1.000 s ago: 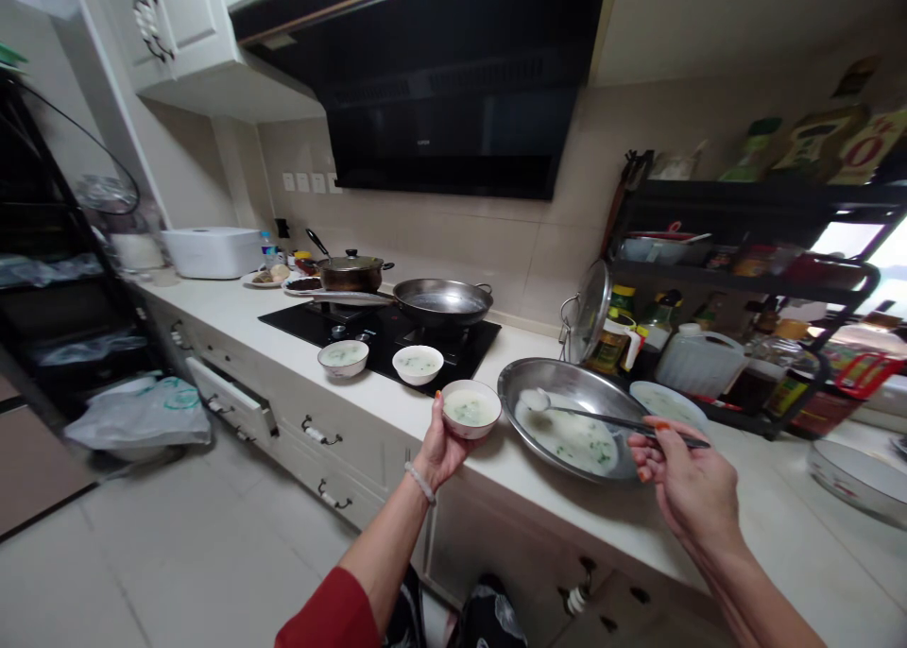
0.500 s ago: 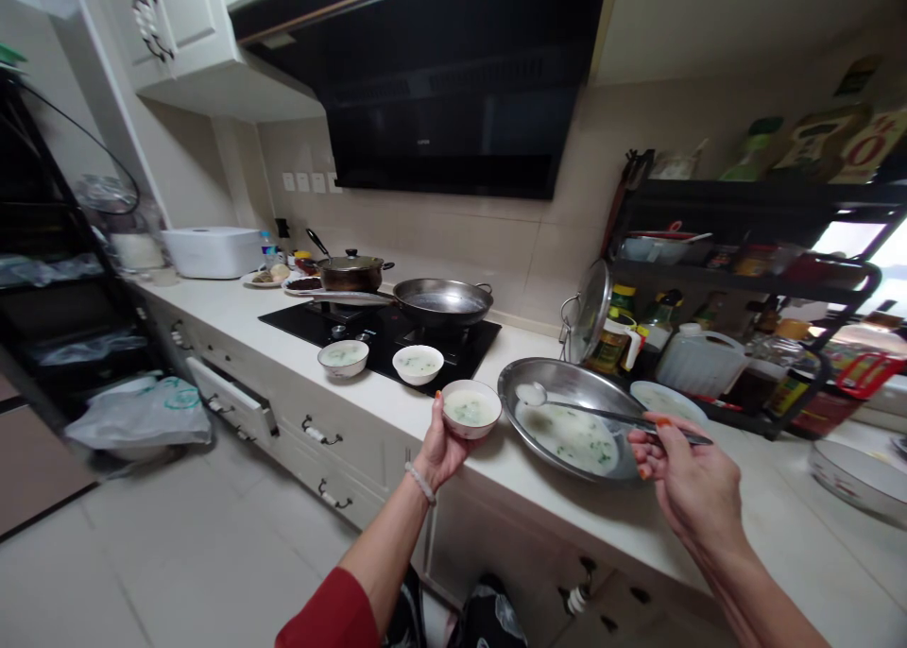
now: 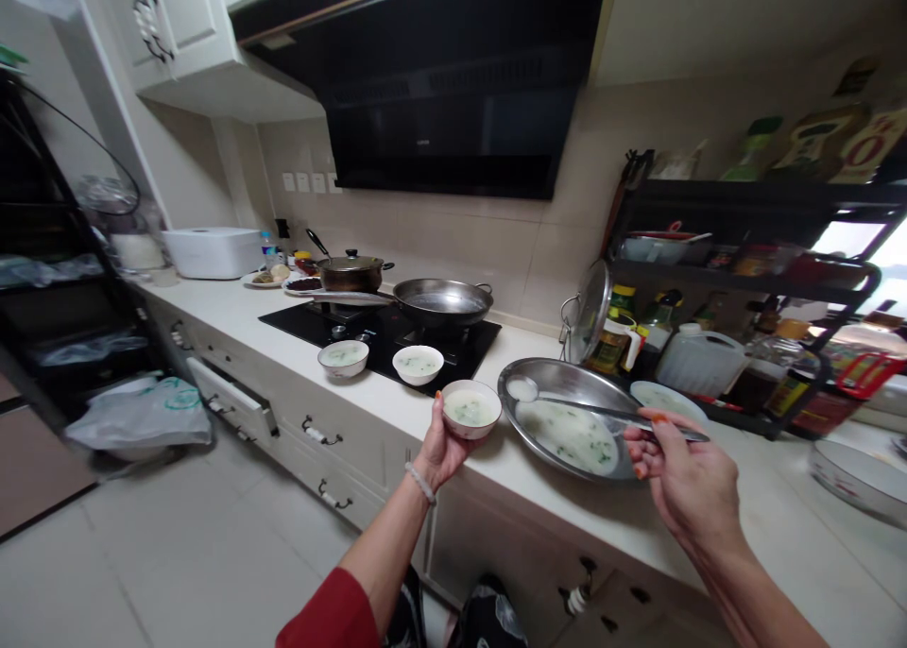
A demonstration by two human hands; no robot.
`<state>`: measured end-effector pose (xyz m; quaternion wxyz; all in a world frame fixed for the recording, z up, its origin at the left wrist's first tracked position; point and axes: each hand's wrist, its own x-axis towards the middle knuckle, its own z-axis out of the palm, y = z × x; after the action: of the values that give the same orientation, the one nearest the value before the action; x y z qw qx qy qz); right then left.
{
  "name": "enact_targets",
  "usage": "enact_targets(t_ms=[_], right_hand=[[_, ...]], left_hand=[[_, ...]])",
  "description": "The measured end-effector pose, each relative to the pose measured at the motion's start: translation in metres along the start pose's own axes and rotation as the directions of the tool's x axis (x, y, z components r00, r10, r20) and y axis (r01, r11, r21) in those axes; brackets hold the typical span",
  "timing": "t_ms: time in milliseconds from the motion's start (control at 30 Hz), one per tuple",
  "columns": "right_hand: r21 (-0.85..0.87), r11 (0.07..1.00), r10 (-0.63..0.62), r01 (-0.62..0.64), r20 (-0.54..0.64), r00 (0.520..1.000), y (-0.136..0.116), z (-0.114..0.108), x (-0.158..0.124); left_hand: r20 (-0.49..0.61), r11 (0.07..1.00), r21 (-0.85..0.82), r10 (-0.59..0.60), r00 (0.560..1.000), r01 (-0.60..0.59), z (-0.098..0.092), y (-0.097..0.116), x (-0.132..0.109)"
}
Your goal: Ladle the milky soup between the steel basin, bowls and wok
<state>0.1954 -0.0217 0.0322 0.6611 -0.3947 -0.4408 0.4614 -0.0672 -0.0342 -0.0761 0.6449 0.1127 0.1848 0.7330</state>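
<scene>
My left hand [image 3: 446,445] holds a small bowl [image 3: 471,431] of pale soup with green bits, at the counter's front edge. Closed round the dark handle of a ladle [image 3: 588,407] is my right hand [image 3: 684,483]. The ladle's round head, with pale liquid in it, is over the left side of a wide steel basin [image 3: 510,421]. Pale soup with chopped greens [image 3: 571,435] lies in that basin. Two more filled bowls, a left one [image 3: 343,369] and a white one [image 3: 418,376], stand near the hob's front edge.
A steel frying pan [image 3: 443,303] and a lidded pot [image 3: 352,275] sit on the black hob [image 3: 383,336]. Behind the basin a glass lid [image 3: 591,313] leans by a rack of bottles [image 3: 709,275]. Another bowl [image 3: 670,400] stands right of the basin. A drawer [image 3: 233,398] is pulled out.
The ladle's head has shifted slightly left and up in the basin, with my right hand moving a little the same way. My left hand and its bowl have stayed put.
</scene>
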Motion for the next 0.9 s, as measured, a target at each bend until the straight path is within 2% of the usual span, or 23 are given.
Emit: enact_targets(t_ms=[333,600,767,900], right_hand=[[0.028,1.000,-0.003,0.001,0.059,0.998,-0.001,0.012,-0.008],[0.000,0.999,-0.049,0.049,0.142,0.989,0.003,0.020,-0.011],[-0.042,0.994,-0.093,0.104,0.208,0.974,0.003,0.023,-0.017],[-0.099,0.977,-0.149,0.187,0.300,0.942,0.004,0.026,-0.025]], left_hand=[[0.002,1.000,-0.011,-0.003,1.000,0.004,-0.001,0.000,0.001],[0.035,1.000,-0.019,-0.019,0.999,0.019,-0.004,0.000,0.003],[0.030,1.000,-0.016,-0.017,0.999,0.018,-0.004,0.000,0.003],[0.012,1.000,-0.003,-0.017,1.000,0.017,-0.001,0.001,0.001]])
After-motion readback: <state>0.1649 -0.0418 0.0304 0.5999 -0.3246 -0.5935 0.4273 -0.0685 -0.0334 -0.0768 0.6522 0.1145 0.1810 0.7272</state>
